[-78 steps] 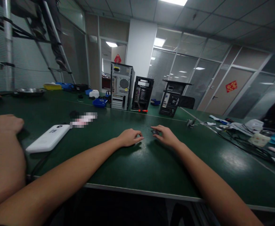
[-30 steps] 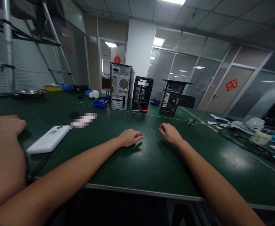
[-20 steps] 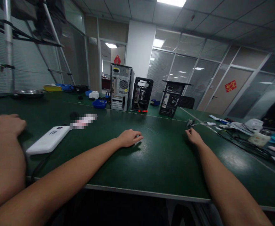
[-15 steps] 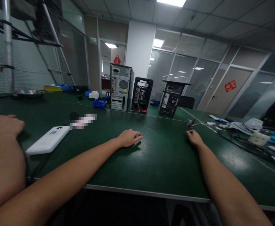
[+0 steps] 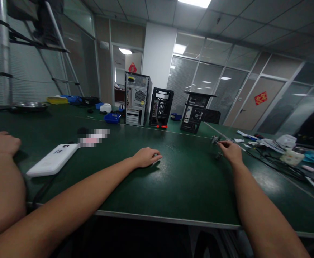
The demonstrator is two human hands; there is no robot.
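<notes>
- In the head view, the right hand [image 5: 232, 151] is at the small metal parts [image 5: 214, 139] on the right half of the green surface [image 5: 184, 190]. Its thumb and finger are close together there, but I can't tell if that grip has a part in it.
- The left hand [image 5: 146, 157] rests near the middle with bent fingers. I can't tell if its grip has anything.
- The step in hand looks like sorting out these little parts. I think the next move calls for a gentle pinch.
- At the back stand a gray computer tower [image 5: 137, 102] and two black computer cases [image 5: 161, 107]. A red screwdriver [image 5: 162, 126] lies in front.
- A white phone-like device [image 5: 52, 161] lies on the left, near another person's hand [image 5: 2, 143].
- Black cables [image 5: 270, 156] lie in a mess on the right.
- Behind are a ladder [image 5: 4, 46], glass walls and a door [image 5: 270, 91] with a red sign [image 5: 261, 98].
</notes>
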